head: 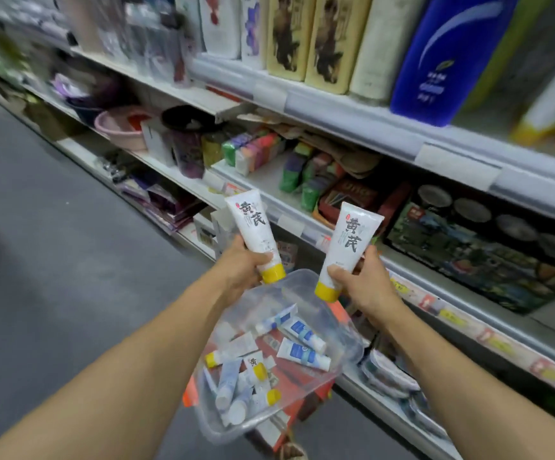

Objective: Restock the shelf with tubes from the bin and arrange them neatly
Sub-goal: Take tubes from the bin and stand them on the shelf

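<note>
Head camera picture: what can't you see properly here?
- Shelf price labels: blurred, unreadable.
- Heaped tubes in the clear plastic bin: overlapping, uncountable.
- Small print on the white yellow-capped tubes held by left hand and right hand: too small.
- Blue bottle: top cut off.

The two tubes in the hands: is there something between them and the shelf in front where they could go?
Nothing visible blocks the way. The left tube and right tube are held above the clear bin. The shelf behind them has bare space at its front edge; sponge packs sit further back.
</note>
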`<state>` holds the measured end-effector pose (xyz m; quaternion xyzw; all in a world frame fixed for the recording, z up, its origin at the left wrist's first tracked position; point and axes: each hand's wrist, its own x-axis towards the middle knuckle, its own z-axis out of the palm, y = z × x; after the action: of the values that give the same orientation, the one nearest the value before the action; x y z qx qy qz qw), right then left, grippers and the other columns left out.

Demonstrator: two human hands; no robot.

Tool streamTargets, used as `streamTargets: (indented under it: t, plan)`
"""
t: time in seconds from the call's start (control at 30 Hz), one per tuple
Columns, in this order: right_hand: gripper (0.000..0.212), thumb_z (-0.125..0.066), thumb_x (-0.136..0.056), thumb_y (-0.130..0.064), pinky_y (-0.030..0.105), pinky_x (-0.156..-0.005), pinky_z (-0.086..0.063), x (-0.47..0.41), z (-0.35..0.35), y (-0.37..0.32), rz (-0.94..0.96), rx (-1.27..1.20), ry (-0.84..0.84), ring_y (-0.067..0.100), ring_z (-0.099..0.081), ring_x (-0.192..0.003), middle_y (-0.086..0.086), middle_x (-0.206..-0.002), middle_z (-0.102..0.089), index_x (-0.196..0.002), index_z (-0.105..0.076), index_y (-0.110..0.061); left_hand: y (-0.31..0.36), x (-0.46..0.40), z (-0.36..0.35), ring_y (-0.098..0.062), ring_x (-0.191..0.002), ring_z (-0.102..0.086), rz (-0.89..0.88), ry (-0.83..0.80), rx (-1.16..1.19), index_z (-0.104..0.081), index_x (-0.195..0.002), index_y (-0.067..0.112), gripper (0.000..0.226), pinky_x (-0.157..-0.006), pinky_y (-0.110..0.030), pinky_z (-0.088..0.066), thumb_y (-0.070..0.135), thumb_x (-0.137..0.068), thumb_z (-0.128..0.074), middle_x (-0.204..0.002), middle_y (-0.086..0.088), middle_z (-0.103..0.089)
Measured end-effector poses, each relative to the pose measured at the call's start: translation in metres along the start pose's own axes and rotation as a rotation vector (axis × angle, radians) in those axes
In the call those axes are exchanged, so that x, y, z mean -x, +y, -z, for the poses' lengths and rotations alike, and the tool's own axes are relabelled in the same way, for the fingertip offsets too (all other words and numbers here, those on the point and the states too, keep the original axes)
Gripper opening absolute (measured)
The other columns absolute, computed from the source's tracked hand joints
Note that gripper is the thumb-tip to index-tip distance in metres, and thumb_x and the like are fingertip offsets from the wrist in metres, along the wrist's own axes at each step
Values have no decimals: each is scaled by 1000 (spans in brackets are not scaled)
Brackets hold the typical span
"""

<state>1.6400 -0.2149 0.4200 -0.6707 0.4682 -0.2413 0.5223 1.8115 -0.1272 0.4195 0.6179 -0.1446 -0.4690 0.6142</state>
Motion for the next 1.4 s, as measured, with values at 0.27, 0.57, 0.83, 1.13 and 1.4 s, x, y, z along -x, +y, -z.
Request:
streamTargets:
  t: [0.27, 0.57, 0.83, 1.13, 1.4]
  plan:
    - [51, -66, -84, -13, 24, -79, -37, 35, 62, -63, 198, 239, 256, 24, -54, -110, 11, -130, -54, -123, -34, -5, 69, 22, -58, -29, -116, -50, -313, 54, -380, -32, -131, 12, 56, -98, -49, -45, -5, -84, -56, -131, -9, -50]
    - [45, -63, -86, -19, 40, -84, -49, 63, 151, -96, 248, 359, 478, 29, -54, -114, 11, -130, -53, -116, -30, -11, 117, 55, -158, -22, -116, -46, -492, -114, -523, -30, -130, 9, 56, -93, -36, -42, -4, -83, -56, -131, -7, -46]
    - [48, -63, -87, -21, 46, -87, -49, 77, 249, -96, 207, 362, 673, 31, -53, -114, 12, -130, -52, -121, -31, -10, 131, 75, -263, -26, -127, -41, -588, -241, -560, -28, -130, 7, 53, -99, -36, -39, -4, -86, -56, -141, -9, -41]
    - [47, -63, -86, -17, 43, -80, -49, 58, 365, -71, 140, 322, 903, 35, -55, -110, 16, -125, -54, -119, -31, -7, 124, 68, -380, -26, -121, -46, -648, -353, -565, -31, -127, 11, 51, -95, -35, -42, -5, -85, -55, -133, -8, -47]
    - [32, -61, -86, -8, 40, -84, -50, 11, 447, -46, 69, 288, 943, 38, -58, -104, 24, -115, -60, -113, -47, 3, 118, 55, -443, -20, -109, -46, -652, -339, -565, -31, -124, 13, 48, -92, -36, -44, -4, -87, -55, -120, -4, -49]
